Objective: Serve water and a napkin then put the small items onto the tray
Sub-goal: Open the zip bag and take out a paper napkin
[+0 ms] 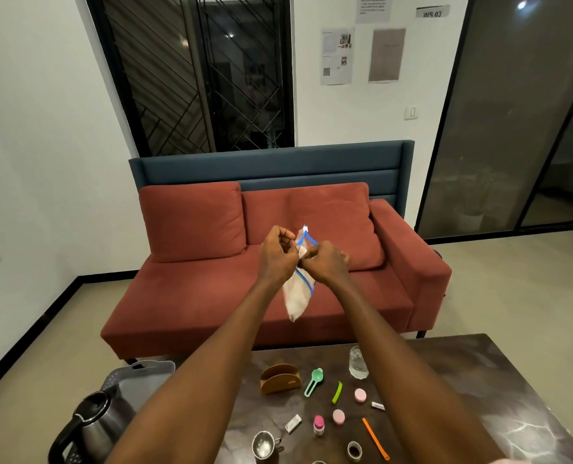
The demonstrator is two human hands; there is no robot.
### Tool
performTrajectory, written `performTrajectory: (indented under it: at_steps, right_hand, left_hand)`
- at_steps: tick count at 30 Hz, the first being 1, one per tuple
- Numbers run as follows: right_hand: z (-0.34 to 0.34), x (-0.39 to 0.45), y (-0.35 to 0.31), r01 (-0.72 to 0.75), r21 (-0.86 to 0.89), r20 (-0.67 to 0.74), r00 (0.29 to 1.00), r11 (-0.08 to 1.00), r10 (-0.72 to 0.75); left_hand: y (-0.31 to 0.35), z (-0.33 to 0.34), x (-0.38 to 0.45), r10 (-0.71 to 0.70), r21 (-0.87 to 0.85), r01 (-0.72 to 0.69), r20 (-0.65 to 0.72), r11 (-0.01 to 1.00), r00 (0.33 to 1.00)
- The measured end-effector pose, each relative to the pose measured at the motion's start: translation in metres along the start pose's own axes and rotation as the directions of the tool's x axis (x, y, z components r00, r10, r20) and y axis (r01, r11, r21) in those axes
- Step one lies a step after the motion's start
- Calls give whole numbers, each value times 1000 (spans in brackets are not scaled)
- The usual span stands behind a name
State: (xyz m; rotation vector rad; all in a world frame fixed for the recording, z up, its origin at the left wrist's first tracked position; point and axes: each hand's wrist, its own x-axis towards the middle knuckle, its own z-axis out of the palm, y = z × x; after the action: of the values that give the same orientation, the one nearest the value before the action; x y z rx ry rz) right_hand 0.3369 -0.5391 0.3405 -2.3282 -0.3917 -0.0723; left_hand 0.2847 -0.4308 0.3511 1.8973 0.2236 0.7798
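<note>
**Two hands on the zip bag, high above the table**

Two hands are up at chest height in front of the red sofa (278, 262), both working the top of a clear zip bag (297, 296) with blue seal lines. The left hand (278, 251) has its fingers curled in, pinching the bag's upper edge from the left side. The right hand (325, 259) is curled too, gripping the same edge from the right, and the two sets of knuckles are almost touching. A corner of the blue seal pokes up just above and between the fingers, while the rest of the bag, white napkin stuff inside, hangs down below the wrists, tilted toward the left.

Down on the dark marble table (512, 396), the glass of water (358, 363) stands upright near the far edge. Near it lie the small items: a brown napkin holder (280, 378), a green scoop (314, 381), a green clip (337, 392), pink caps (360, 395), a pink-capped bottle (319, 425), an orange strip (375, 438) and a steel cup (264, 444). Off to the left, the grey tray (144, 373) sits beside a steel kettle (94, 426), well apart from the hands.
</note>
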Motion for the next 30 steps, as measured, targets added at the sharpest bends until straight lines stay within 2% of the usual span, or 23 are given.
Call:
performTrajectory:
  at_steps: [3,5,7,9,10,12,14,17,19,21,23,24,26,27,28,30]
  right_hand:
    - [0,-7,-9,14,187,38,999,982,-21]
    - [-2,-10,-15,38,387,34,998,921,-56]
    - [-8,-9,-23,-29,630,52,999,776,-5]
    - [-17,-7,-29,-178,803,143,984,569,106]
    - [-22,-6,-30,-249,844,204,968,475,145]
    - [-29,-3,-28,-339,854,298,941,394,163]
    - [-36,-4,-26,-369,870,338,929,325,150]
    - [-40,-1,-21,-371,922,354,923,111,148]
    - [-37,4,-15,-360,932,346,917,39,197]
    - [-30,5,-9,-331,939,292,908,88,299]
    - [-19,7,0,-289,913,155,899,289,409]
    - [-11,5,4,-248,865,44,903,437,427]
    - [5,-3,11,-127,692,-159,933,711,323]
    - [13,-9,14,-66,593,-208,950,803,232]
    - [21,-15,16,-19,502,-219,964,864,149]
    - [38,-24,20,8,337,-149,988,941,45]
  left_hand:
    - [-5,-5,-3,-82,38,86,-86,996,993]
    - [-8,-9,-3,-160,34,166,-142,985,977]
    - [-15,-11,-2,-260,9,267,-187,964,947]
    - [-19,-13,-5,-326,-11,330,-202,944,924]
    - [-20,-15,-7,-341,-16,345,-202,939,918]
    - [-25,-18,-11,-352,-26,354,-196,935,915]
    - [-28,-20,-15,-350,-35,350,-191,936,917]
    - [-32,-25,-20,-364,-76,356,-197,931,910]
    - [-32,-30,-24,-351,-57,347,-206,936,913]
    - [-37,-38,-27,-318,-15,323,-224,946,921]
    - [-43,-45,-31,-292,47,313,-251,949,923]
    - [-46,-48,-34,-284,73,313,-265,947,921]
    - [-50,-54,-40,-309,82,346,-298,935,903]
    - [-53,-56,-43,-342,70,379,-302,923,890]
    - [-55,-59,-48,-379,43,409,-296,912,877]
    - [-64,-66,-55,-436,2,455,-284,890,854]
